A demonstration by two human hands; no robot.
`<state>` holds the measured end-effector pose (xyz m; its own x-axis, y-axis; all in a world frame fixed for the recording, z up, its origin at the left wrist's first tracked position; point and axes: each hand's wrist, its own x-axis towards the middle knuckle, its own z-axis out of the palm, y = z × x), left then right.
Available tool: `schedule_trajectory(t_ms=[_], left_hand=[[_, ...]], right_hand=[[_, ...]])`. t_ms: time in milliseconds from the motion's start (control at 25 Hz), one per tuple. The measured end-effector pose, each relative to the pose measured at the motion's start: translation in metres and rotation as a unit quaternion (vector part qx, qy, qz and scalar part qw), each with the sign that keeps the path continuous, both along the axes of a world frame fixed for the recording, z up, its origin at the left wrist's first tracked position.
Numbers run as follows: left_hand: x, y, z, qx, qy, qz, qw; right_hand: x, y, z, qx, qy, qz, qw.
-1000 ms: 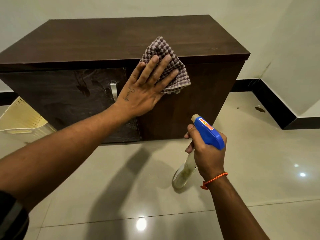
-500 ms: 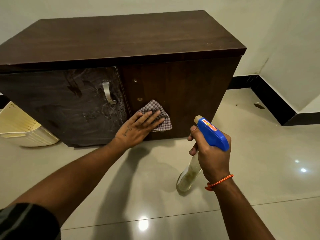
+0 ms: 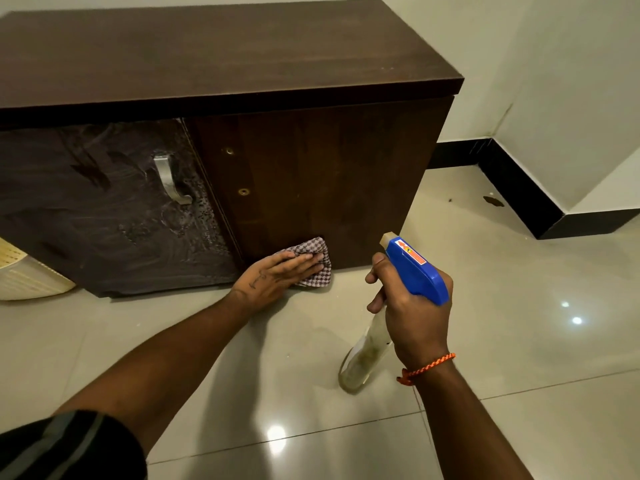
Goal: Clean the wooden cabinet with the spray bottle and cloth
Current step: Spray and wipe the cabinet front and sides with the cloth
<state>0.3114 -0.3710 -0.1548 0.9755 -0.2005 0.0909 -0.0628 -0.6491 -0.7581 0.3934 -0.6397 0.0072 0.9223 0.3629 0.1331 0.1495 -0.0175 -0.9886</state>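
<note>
The dark wooden cabinet [image 3: 346,168] stands on the tiled floor against the wall. Its left door [image 3: 104,209] is smeared with wet spray streaks around a metal handle [image 3: 169,180]. My left hand [image 3: 277,275] lies flat on a checked cloth [image 3: 313,252], pressing it against the bottom edge of the cabinet's right panel. My right hand [image 3: 412,313] grips a spray bottle [image 3: 415,271] with a blue trigger head and a clear body [image 3: 363,358], nozzle aimed at the cabinet, held a short way in front of it.
A cream plastic basket [image 3: 27,275] leans at the cabinet's lower left. Black skirting [image 3: 519,188] runs along the white walls at the right corner. Glossy floor tiles [image 3: 519,341] spread in front, with a small dark stain [image 3: 493,200] near the skirting.
My left hand slid the cloth down the right panel from the top edge to the bottom edge. The right hand kept the spray bottle in nearly the same spot.
</note>
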Motion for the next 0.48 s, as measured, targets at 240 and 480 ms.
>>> schedule_trajectory(t_ms=[240,480], left_hand=[[0.106,-0.083,0.013,0.082,0.072,-0.008,0.994],[0.117,-0.09,0.004,0.065,0.035,-0.034,0.997]], right_hand=[[0.017,-0.037,0.011,-0.002,-0.03,-0.029,0.999],[0.035,-0.05,0.002,-0.011,-0.027,-0.031,0.999]])
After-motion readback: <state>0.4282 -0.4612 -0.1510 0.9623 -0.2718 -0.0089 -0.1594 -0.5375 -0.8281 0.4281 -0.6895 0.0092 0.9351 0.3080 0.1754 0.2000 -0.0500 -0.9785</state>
